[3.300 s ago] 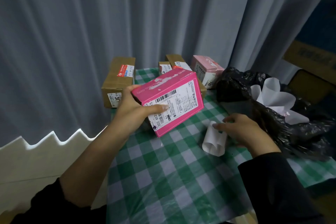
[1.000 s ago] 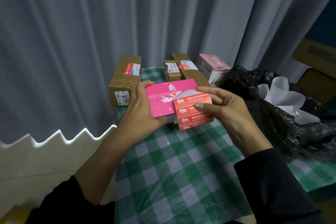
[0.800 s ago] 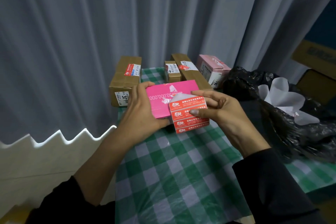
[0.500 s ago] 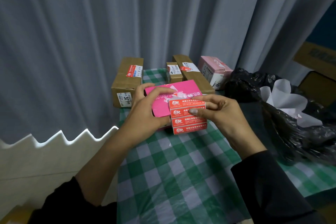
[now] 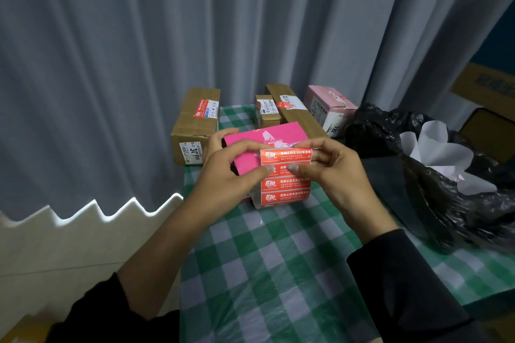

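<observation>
The left hand (image 5: 225, 175) curls round a bright pink rectangular cardboard box (image 5: 248, 147), held over the green-checked tablecloth (image 5: 264, 273) (fingertips also touch the strip's top). The right hand (image 5: 334, 172) pinches a strip of red printed paper labels (image 5: 285, 184), 4 showing, btwn thumb + fingers, in front of the box. Behind: 3 brown cardboard parcels (image 5: 195, 122), 1 pale pink carton (image 5: 328, 108), 1 black plastic bag (image 5: 418, 175).

The red sticker strip (image 5: 285, 184) hides the near edge of the pink box (image 5: 278, 132), its print unreadably small; right of the box, a black bag (image 5: 451, 211) is cropped.
</observation>
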